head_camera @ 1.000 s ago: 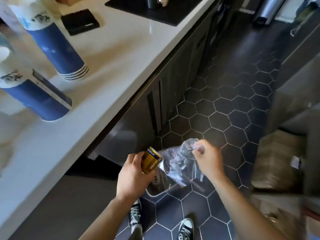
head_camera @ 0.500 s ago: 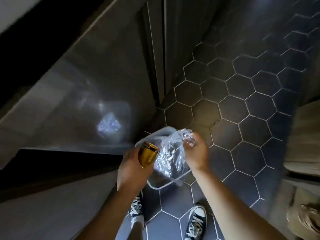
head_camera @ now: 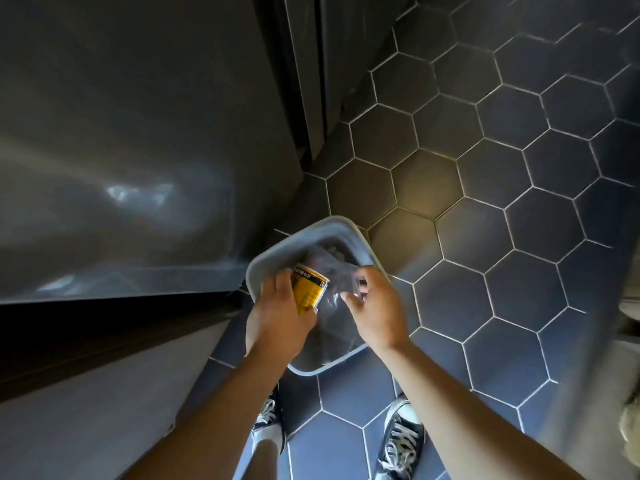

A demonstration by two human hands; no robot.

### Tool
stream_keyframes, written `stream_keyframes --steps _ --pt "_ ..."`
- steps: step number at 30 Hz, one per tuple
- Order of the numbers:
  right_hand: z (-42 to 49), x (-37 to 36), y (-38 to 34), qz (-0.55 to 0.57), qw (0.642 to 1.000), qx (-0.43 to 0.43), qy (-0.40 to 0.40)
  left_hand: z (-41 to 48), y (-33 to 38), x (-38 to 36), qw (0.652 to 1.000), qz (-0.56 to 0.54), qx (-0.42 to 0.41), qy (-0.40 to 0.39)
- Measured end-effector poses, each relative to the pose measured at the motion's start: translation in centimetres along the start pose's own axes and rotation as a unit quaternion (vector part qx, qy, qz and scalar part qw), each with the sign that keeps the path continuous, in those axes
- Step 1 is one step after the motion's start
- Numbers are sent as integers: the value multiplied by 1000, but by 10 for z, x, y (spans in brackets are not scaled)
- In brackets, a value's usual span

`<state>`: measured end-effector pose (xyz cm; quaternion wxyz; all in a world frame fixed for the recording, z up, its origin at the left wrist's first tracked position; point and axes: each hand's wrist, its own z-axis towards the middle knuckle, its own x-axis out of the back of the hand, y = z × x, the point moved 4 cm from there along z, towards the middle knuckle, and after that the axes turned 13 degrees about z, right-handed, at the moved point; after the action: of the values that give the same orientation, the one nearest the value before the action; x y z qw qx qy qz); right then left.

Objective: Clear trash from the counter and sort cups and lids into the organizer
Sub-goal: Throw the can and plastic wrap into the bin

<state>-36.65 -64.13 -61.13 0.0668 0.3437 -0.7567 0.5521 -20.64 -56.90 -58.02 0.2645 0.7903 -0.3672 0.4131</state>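
Note:
A grey square trash bin (head_camera: 263, 261) stands on the dark hexagon-tiled floor beside the cabinet. My left hand (head_camera: 277, 317) grips a yellow can (head_camera: 310, 289) just over the bin's opening. My right hand (head_camera: 375, 306) pinches a crumpled clear plastic bag (head_camera: 337, 275) that hangs down into the bin. Both hands are close together above the bin. The counter, cups and lids are out of view.
A dark glossy cabinet front (head_camera: 138, 150) fills the left side, with a pale counter edge (head_camera: 86, 410) below it. My two sneakers (head_camera: 401, 441) stand on the floor behind the bin. A blurred tan object (head_camera: 630, 303) sits at the right edge.
My view has dropped from the counter to the floor. Both hands moved lower, bringing the can and the plastic bag over and into the bin's opening.

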Motion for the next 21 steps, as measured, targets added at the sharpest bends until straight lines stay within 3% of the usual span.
stream_keyframes --steps 7,21 --pt "7 -10 11 -102 993 8 -66 16 7 -17 999 31 -19 -1" --pt "0 -7 5 -110 992 19 -61 15 3 -17 989 124 -80 3"
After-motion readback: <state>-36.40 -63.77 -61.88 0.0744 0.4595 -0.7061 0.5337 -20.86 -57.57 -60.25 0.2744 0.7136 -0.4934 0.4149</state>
